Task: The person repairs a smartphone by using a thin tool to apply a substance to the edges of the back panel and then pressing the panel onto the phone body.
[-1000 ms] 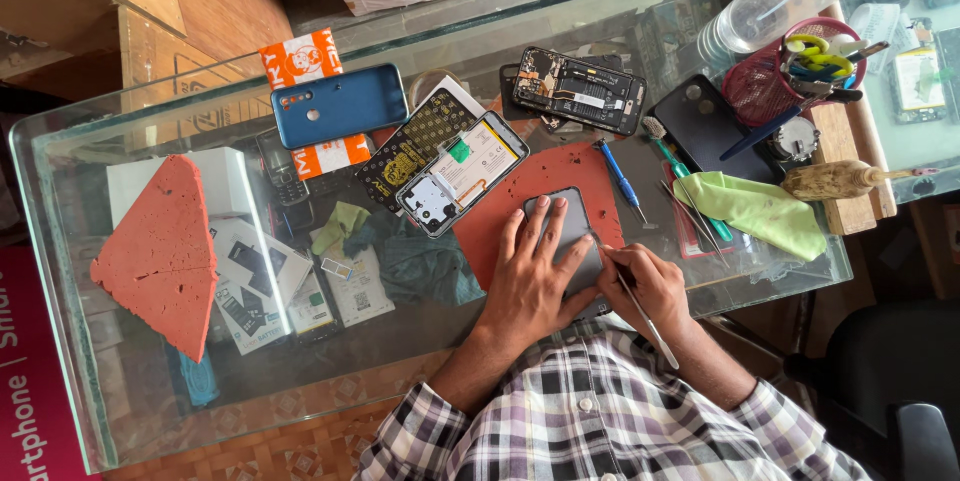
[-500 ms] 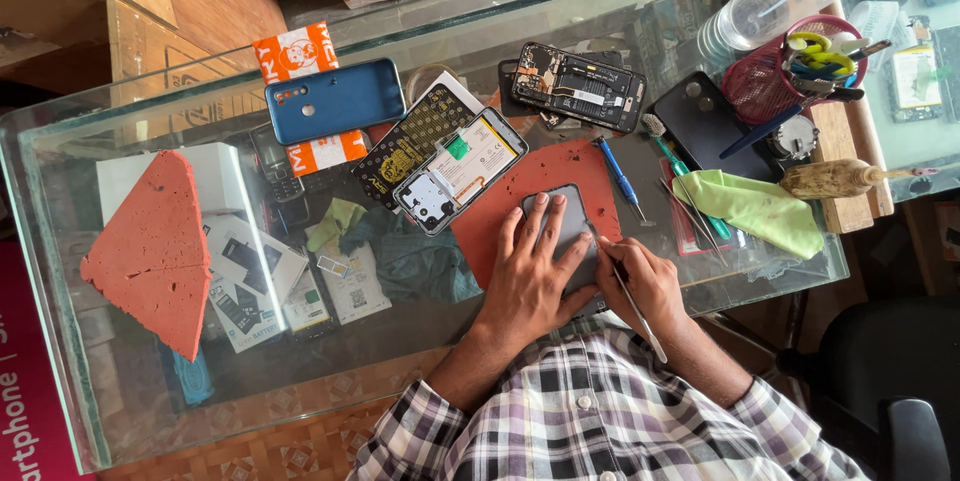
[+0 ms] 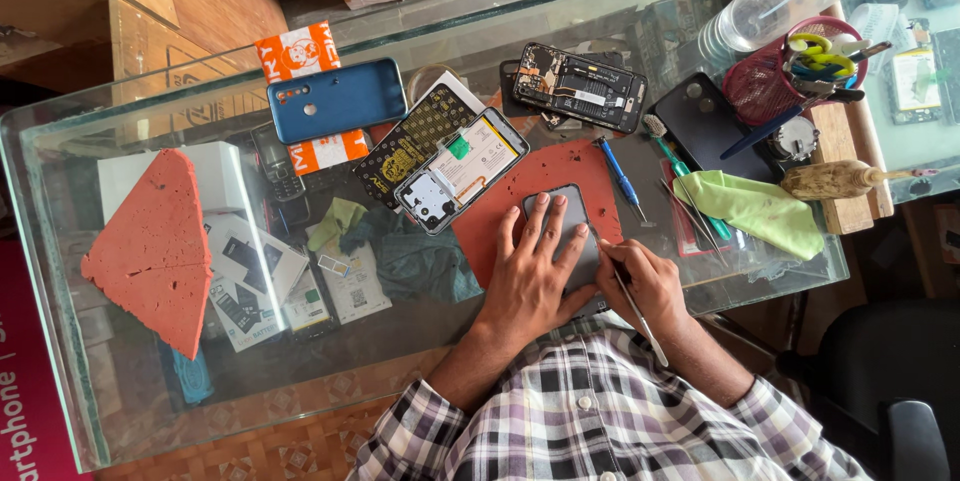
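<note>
Here, a grey phone is laid flat on a red work mat, just right of the glass table's middle and near its front edge. The phone is pressed down by the left hand, which is spread wide and flat, palm down, the fingers fanned toward twelve o'clock and the forearm running back to seven o'clock. At three o'clock of the phone, the right hand is curled narrow around a thin metal tool, held like a pen, its tip set at the phone's right edge and its shaft slanting to five o'clock. Both wrists emerge from checked sleeves. At eleven o'clock of the mat an opened phone body is seen, and a second opened phone at twelve. A blue screwdriver lies at two o'clock, a green cloth at three, and a blue phone case at ten.
</note>
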